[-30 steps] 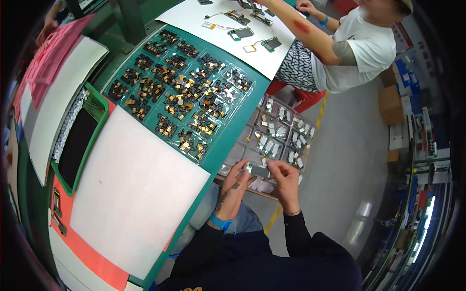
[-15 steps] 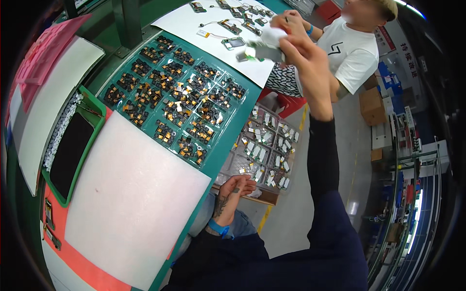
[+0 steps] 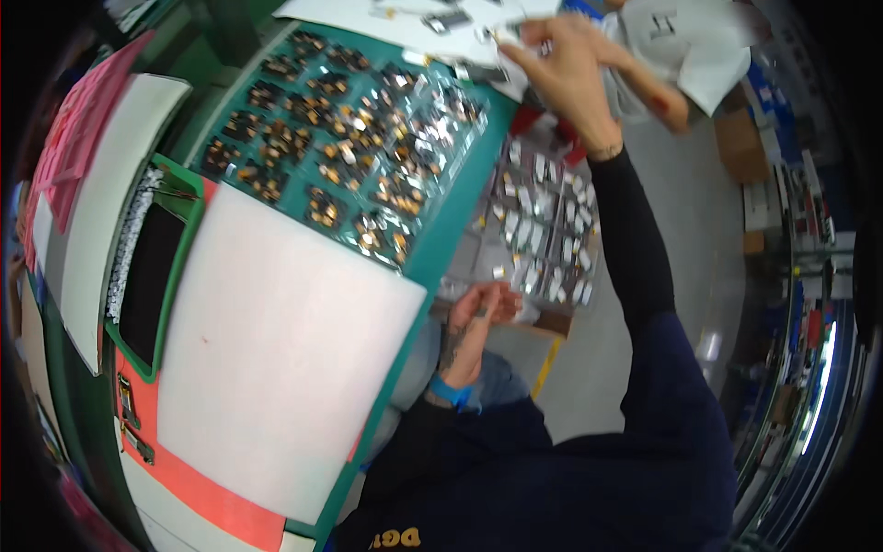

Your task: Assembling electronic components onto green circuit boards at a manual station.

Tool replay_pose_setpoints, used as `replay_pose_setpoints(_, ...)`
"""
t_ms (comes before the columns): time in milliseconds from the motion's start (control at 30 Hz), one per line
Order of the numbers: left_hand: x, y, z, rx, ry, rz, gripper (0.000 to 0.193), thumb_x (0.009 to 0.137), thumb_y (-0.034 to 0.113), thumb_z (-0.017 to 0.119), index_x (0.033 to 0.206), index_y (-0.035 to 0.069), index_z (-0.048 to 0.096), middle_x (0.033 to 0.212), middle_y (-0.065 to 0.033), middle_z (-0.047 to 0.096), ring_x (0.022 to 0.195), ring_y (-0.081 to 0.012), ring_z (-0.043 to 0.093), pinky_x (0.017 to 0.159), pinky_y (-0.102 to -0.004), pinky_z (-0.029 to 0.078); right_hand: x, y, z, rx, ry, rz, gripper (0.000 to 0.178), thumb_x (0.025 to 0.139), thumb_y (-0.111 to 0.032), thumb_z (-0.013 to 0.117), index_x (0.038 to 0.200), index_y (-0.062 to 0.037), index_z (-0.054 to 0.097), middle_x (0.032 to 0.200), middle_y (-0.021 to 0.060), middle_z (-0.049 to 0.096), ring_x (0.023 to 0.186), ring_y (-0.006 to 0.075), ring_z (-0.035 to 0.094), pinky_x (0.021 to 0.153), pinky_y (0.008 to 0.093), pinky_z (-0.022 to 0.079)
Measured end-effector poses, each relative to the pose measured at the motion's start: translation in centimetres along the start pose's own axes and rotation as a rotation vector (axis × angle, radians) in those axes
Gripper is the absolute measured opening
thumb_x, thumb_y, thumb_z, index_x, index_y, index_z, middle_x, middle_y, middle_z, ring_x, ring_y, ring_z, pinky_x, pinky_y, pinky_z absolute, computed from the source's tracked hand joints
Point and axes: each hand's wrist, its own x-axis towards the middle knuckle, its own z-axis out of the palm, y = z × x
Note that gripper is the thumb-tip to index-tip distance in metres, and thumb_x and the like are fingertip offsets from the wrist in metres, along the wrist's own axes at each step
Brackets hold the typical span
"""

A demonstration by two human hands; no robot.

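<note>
My right hand (image 3: pixel 572 83) reaches to the far end of the table, thumb and fingers apart, over a white sheet (image 3: pixel 359 14). Close to its fingertips a flat grey-and-green circuit board (image 3: pixel 480 72) lies at the sheet's near edge, blurred. Other small boards with wires, such as a dark one (image 3: pixel 446 20), lie farther up the sheet. My left hand (image 3: pixel 483 304), with a blue band at the wrist, hangs low beside the table edge. Its fingers are loosely curled with nothing visible in them. It is nearest to a clear compartment tray (image 3: pixel 478 256) of small white-and-green parts.
Clear trays (image 3: pixel 425 225) of black-and-orange components sit on the green table. A large white sheet (image 3: pixel 285 359) covers its near part. To the left stands a green bin (image 3: pixel 175 304) with black foam. Across the far end is a person in a white shirt (image 3: pixel 685 46).
The view has shifted, moving the table upward. My right hand held a blurred board above the sheet; now its fingers are apart and a board lies at the sheet's edge.
</note>
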Motion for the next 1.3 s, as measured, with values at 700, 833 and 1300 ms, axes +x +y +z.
replay_pose_setpoints(700,3.6,0.3,1.8,0.014,-0.003,0.033,0.031,0.11,0.021,0.051,0.128,-0.004,0.057,0.115,-0.0161,0.069,0.101,-0.0205,0.069,0.094,-0.0294,0.054,-28.2,17.5,7.5,-0.205,-0.262,0.87,0.025,0.081,-0.023,0.066,0.085,-0.0005,0.076,0.074,0.0162,0.073,0.066,0.0331,0.067,0.066,0.038,0.055)
replay_pose_setpoints(833,3.7,-0.3,2.0,0.023,0.012,-0.003,0.031,0.111,0.021,0.051,0.128,-0.004,0.057,0.114,-0.0163,0.069,0.102,-0.0205,0.069,0.094,-0.029,0.054,-24.5,17.0,10.8,0.13,-0.175,0.756,0.025,0.083,-0.023,0.066,0.088,-0.0006,0.076,0.073,0.0113,0.074,0.065,0.0255,0.067,0.066,0.0355,0.054)
replay_pose_setpoints(1300,5.5,0.6,2.0,0.075,0.094,-0.016,0.029,0.11,0.02,0.051,0.125,-0.002,0.061,0.111,-0.014,0.071,0.097,-0.0178,0.068,0.09,-0.0281,0.053,-10.0,21.5,26.2,-0.284,-0.068,0.995,0.028,0.088,-0.028,0.07,0.088,-0.0001,0.071,0.094,0.0227,0.074,0.082,0.0444,0.071,0.072,0.0532,0.056)
